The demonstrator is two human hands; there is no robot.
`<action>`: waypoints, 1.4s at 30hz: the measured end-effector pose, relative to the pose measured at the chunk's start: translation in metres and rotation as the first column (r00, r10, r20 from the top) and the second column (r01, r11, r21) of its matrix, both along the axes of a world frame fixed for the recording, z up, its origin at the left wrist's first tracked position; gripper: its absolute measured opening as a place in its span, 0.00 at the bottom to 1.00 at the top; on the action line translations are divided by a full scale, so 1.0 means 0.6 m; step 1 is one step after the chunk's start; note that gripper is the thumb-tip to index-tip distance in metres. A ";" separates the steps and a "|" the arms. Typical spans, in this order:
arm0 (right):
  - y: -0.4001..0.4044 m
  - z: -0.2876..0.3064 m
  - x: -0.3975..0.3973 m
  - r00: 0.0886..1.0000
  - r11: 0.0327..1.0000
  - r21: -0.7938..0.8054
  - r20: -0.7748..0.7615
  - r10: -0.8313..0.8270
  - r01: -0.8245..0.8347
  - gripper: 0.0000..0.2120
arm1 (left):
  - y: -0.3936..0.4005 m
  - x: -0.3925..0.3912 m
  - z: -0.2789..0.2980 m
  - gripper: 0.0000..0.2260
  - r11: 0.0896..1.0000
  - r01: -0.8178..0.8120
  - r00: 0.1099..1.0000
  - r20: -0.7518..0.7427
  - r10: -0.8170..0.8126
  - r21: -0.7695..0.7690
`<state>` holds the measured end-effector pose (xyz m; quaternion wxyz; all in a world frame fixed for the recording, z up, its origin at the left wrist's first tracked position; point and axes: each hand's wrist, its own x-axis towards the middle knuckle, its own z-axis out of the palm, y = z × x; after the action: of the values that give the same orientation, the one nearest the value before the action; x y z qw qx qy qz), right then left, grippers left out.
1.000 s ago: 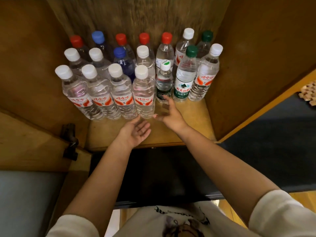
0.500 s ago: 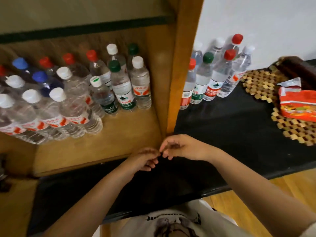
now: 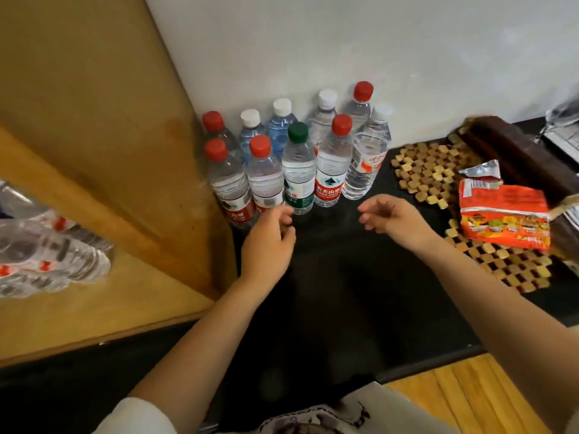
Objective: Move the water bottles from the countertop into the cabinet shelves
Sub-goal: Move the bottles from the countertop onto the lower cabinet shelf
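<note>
Several clear water bottles stand in two rows on the black countertop (image 3: 329, 277) against the white wall: a green-capped bottle (image 3: 298, 170), red-capped bottles (image 3: 332, 164) and white-capped ones (image 3: 369, 155). My left hand (image 3: 269, 242) is just in front of the red-capped bottles at the left (image 3: 263, 173), fingers loosely curled and holding nothing. My right hand (image 3: 391, 219) hovers in front of the right end of the row, fingers apart and empty. At the far left, blurred bottles (image 3: 47, 255) stand on the wooden cabinet shelf (image 3: 131, 302).
The cabinet's wooden side panel (image 3: 103, 126) rises left of the bottles. A wooden bead mat (image 3: 429, 170), an orange snack packet (image 3: 504, 217) and a dark brown object (image 3: 517, 151) lie on the counter at the right. Wooden floor (image 3: 470, 399) shows below.
My view has swung right from the cabinet shelf to the countertop. Both hands have left the shelf and moved to just in front of the countertop bottles, spreading apart.
</note>
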<state>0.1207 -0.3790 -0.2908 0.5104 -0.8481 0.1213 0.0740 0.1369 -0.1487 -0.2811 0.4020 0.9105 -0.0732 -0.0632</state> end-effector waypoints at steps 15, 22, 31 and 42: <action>0.024 0.099 0.165 0.925 0.855 -0.517 0.307 0.224 -0.036 0.23 | -0.021 0.139 0.058 0.22 0.982 -0.189 0.959 0.216 0.186 -0.004; 0.020 0.082 0.130 0.874 0.658 -0.751 0.350 0.336 0.047 0.18 | -0.003 0.120 0.059 0.18 0.983 -0.086 0.948 0.316 0.031 0.162; 0.031 0.096 0.059 0.839 0.686 -0.713 0.278 0.468 -0.146 0.18 | 0.013 0.071 0.053 0.18 0.988 -0.145 0.960 0.249 0.130 0.043; 0.094 0.102 -0.035 0.765 0.696 -0.606 0.212 0.608 -0.385 0.16 | 0.061 -0.048 0.071 0.20 0.967 0.254 0.966 0.052 -0.253 -0.010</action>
<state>0.0998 -0.3228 -0.2297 0.2291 -0.9508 -0.2083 0.0022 0.1082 -0.1118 -0.2386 0.3964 0.8915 -0.1998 -0.0907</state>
